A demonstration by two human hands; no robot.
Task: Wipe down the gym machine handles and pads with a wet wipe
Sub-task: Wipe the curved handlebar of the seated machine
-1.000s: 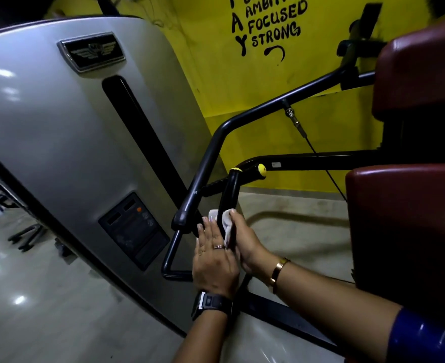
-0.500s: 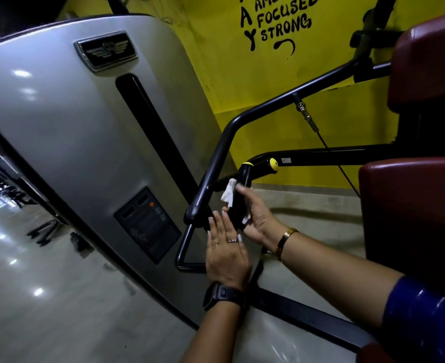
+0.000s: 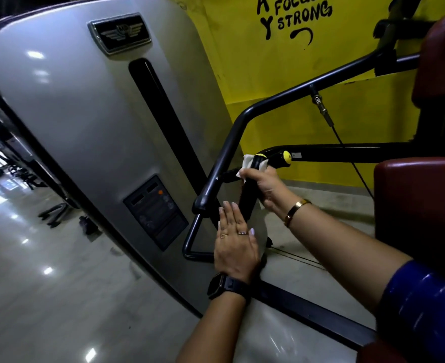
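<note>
1. The wipe [image 3: 249, 163] is wrapped round the top of the handle [image 3: 246, 203], just under its yellow ring, with white corners poking out on both sides
2. The right hand [image 3: 267, 187] grips it there, fingers [image 3: 252, 176] curled tight round wipe and handle together; a second ago this grip sat low on the handle, so the stroke has run from bottom to top
3. The left hand [image 3: 235, 244], level with the wipe a second ago, now sits lower, its fingers [image 3: 229, 218] straight and holding nothing, tips just beside the handle's foot; I cannot tell whether they touch it
4. This handle looks nearly done; the knob [image 3: 286, 156], the bar [image 3: 226, 153] and the pad [image 3: 420, 205] probably remain
5. Behind stand the silver shroud [image 3: 85, 113] and the wall [image 3: 268, 74]
</note>
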